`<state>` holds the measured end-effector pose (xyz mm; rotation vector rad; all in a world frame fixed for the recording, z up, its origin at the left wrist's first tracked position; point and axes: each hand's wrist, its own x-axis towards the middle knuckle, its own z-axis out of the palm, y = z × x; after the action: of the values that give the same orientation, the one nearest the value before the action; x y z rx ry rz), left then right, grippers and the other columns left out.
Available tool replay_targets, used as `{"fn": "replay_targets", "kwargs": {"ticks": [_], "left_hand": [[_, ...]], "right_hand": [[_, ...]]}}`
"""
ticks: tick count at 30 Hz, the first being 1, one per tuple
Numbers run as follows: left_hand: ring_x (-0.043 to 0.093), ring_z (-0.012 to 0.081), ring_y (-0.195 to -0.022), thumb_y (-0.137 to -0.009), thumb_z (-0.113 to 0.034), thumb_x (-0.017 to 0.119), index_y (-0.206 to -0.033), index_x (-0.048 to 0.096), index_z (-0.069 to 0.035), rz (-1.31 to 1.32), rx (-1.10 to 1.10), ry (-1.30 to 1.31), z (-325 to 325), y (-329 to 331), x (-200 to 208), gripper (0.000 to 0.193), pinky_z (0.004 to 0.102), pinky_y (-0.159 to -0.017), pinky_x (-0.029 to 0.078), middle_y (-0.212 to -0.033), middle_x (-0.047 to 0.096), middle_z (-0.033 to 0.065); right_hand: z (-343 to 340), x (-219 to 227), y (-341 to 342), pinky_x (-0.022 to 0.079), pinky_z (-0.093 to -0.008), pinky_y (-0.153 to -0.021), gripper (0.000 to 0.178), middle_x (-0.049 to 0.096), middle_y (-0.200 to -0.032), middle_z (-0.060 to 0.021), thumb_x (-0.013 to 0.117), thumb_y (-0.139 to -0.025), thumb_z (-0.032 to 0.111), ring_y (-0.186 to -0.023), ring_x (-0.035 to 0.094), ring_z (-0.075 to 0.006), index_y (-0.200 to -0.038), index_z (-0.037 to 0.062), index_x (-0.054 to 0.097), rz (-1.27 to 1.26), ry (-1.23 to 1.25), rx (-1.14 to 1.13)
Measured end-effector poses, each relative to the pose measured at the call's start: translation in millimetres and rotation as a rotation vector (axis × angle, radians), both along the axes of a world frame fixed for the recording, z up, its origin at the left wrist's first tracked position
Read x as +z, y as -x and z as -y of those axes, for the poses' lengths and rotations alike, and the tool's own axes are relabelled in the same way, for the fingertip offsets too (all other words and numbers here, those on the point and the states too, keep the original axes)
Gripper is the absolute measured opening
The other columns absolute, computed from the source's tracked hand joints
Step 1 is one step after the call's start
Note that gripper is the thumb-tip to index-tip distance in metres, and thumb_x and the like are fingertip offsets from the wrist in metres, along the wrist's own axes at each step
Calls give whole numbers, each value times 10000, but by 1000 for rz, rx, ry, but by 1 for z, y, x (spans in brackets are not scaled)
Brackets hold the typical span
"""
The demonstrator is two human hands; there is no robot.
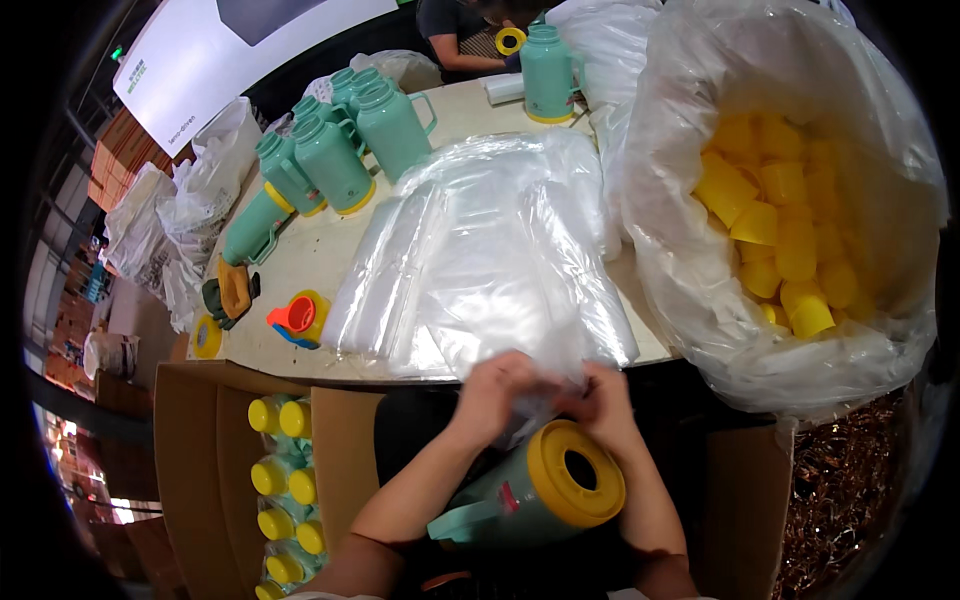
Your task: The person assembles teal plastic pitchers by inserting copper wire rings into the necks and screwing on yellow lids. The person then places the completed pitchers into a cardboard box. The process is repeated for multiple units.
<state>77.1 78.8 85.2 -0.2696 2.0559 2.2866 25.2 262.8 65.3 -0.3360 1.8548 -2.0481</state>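
Note:
A thin clear plastic bag (545,385) is pinched between my two hands at the front edge of the table. My left hand (497,393) has its fingers closed on the bag's left side. On the other side, the fingers of my right hand (598,402) are closed on it too, slightly blurred. Below them, a mint-green jug (505,503) lies tilted across my lap, its handle at the left. Its yellow end, with a dark round hole, faces up and right. Behind my hands a wide stack of clear plastic bags (480,255) covers the table's middle.
Several green jugs (330,165) stand at the back left, one lying down. A large bag of yellow cups (785,220) fills the right. At lower left, a carton (215,480) holds yellow-capped jugs. Tape (207,337) and gloves (233,292) lie leftward. Another person (460,35) sits opposite.

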Motion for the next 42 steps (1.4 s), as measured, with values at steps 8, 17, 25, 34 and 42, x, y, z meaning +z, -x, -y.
{"fn": "replay_targets", "kwargs": {"ticks": [8, 17, 25, 34, 42], "left_hand": [[551, 126, -720, -949, -51, 630, -1048, 588, -49, -90, -309, -447, 36, -42, 26, 108, 299, -701, 494, -818, 559, 11], [553, 285, -813, -749, -126, 818, -1299, 517, -49, -424, -93, 756, 22, -116, 72, 632, 377, -732, 479, -951, 512, 100], [594, 484, -933, -777, -124, 737, -1387, 461, -50, -20, 404, 985, 40, -274, -28, 673, 513, -794, 505, -1099, 544, 236], [615, 415, -864, -871, -78, 595, -1026, 604, -59, 187, 1196, 1338, 145, -444, 33, 156, 488, -707, 501, -924, 616, 208], [636, 206, -976, -1031, -304, 490, -1193, 654, 27, 931, 1039, 661, 353, -688, -48, 404, 397, -881, 504, -1092, 704, 131]], "right_hand": [[-65, -62, 7, 572, -330, -794, 96, 699, -934, -75, 643, -900, -30, -836, 676, -176, -887, 49, 589, 454, 745, -634], [-26, -59, -135, 449, -304, -756, 200, 537, -943, -64, 536, -1040, 201, -832, 525, -163, -947, 24, 532, -439, -109, -556], [9, -79, -209, 498, -417, -953, 667, 583, -1242, -189, 838, -797, 144, -1138, 606, -300, -1317, 19, 439, -133, -273, 462], [190, 88, -251, 526, -364, -927, 745, 573, -1310, -162, 783, -813, 39, -1073, 625, -241, -1468, 31, 428, -394, 154, 1125], [203, 58, -263, 533, -334, -907, 666, 624, -1275, -144, 744, -874, 24, -1031, 649, -197, -1464, 29, 434, -167, 76, 1228]]}}
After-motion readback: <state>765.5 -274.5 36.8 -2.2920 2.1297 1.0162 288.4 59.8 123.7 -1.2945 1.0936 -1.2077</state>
